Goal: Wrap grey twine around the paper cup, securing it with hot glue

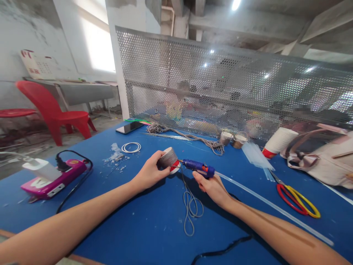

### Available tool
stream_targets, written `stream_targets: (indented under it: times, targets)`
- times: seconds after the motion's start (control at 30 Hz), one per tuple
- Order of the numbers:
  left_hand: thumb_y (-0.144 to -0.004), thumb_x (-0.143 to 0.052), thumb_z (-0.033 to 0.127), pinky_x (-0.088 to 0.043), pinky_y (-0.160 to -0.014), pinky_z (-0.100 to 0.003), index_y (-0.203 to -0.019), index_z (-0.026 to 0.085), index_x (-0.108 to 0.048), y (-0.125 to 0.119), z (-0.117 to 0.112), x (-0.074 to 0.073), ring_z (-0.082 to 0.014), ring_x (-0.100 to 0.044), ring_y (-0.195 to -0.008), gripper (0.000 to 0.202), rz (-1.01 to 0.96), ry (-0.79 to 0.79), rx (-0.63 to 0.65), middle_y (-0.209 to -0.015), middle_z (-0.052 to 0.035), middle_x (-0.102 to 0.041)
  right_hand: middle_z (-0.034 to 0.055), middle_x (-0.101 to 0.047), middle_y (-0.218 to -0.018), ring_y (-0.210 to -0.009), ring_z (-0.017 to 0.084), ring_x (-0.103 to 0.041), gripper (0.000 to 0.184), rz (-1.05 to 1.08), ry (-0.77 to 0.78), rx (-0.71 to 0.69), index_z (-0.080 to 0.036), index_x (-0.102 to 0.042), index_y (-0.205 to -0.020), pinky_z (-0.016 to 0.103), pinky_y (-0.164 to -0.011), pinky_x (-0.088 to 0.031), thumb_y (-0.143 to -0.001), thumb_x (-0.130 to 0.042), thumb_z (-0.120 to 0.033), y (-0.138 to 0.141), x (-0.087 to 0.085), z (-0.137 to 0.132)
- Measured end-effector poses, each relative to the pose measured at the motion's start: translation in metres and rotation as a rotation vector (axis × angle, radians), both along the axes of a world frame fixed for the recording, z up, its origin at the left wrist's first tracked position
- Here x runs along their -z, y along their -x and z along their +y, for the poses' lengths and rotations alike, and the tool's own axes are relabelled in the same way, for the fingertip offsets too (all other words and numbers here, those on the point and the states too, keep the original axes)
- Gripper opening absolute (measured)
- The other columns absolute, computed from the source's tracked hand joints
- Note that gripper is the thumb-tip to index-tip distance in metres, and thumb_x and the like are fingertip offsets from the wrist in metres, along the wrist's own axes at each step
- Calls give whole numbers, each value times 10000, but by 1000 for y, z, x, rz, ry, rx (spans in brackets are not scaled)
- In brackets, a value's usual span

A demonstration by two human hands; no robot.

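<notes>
My left hand (152,169) is closed around a paper cup (168,158), tilted on its side above the table. Grey cord is wound round much of the cup, and a red band shows near its rim. A loose tail of grey cord (188,206) hangs from it and lies in loops on the table. In my right hand (213,186) is a blue hot glue gun (199,167), its nozzle at the cord-wrapped side of the cup; whether it touches I cannot tell. A long clear glue stick (264,200) sticks out of the gun's back.
Red-and-yellow scissors (299,202), stacked paper cups (281,141), clear glue sticks (255,154) and a bag (325,158) are at right. A cord bundle (190,137), two small cups (233,139) and a phone (129,127) lie behind. A magenta power strip (55,180) stands left.
</notes>
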State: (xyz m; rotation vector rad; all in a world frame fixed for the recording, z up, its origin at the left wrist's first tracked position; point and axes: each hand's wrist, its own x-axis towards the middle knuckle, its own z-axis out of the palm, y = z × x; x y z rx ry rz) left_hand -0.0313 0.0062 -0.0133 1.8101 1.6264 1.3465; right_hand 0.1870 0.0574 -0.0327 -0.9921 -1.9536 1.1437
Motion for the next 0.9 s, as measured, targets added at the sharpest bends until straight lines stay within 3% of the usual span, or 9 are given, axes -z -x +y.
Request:
stream_targets:
  times: [0.23,0.47,0.57,0.63,0.7,0.77,0.9]
  targets:
    - [-699,-582,275,-430,-626,-273,-873,177,-538,1,0,-1,-133,-525,-661,204,-39,13,37,-735,19,-562,-43,-347,-510,-462,103,-312,405,15,12,-21,-216,-392,-602,251,-422,-257,-805,-520,-542,0,-4,-4]
    - [-648,-601,278,-458,-668,-271,-891,177,-549,1,-2,-9,-141,-563,-697,268,-176,93,51,-756,22,-603,-55,-405,-425,-382,75,-372,419,92,112,-41,-180,-492,-554,220,-430,-335,-801,-526,-517,1,-10,5]
    - [-632,-600,296,-450,-650,-264,-903,182,-541,2,-2,-10,-138,-561,-684,300,-244,124,46,-758,24,-600,-30,-505,-453,-337,63,-364,399,221,151,-71,-158,-570,-592,225,-407,-340,-790,-544,-504,1,-12,12]
    - [-633,-599,293,-447,-642,-259,-911,182,-535,3,-1,-9,-132,-559,-675,306,-285,136,52,-758,26,-595,12,-619,-584,-318,52,-347,386,267,187,-52,-151,-598,-664,238,-390,-349,-765,-547,-521,0,-16,19]
    - [-634,-603,287,-449,-644,-258,-917,181,-534,3,0,-8,-129,-562,-677,310,-314,142,58,-765,23,-593,31,-654,-646,-317,55,-354,403,216,165,1,-154,-606,-726,251,-394,-367,-748,-525,-548,-3,-20,30]
    - [-633,-609,283,-455,-648,-262,-924,177,-537,3,0,-8,-131,-569,-685,318,-333,146,60,-777,18,-597,6,-609,-545,-330,75,-388,402,113,107,63,-156,-614,-742,248,-403,-364,-739,-518,-547,-6,-23,44]
    - [-628,-620,278,-463,-632,-262,-907,173,-543,0,-1,-9,-131,-573,-668,308,-351,148,56,-763,19,-603,-29,-536,-442,-389,113,-463,247,-23,23,172,-165,-620,-698,228,-409,-337,-674,-628,-411,-10,-21,74]
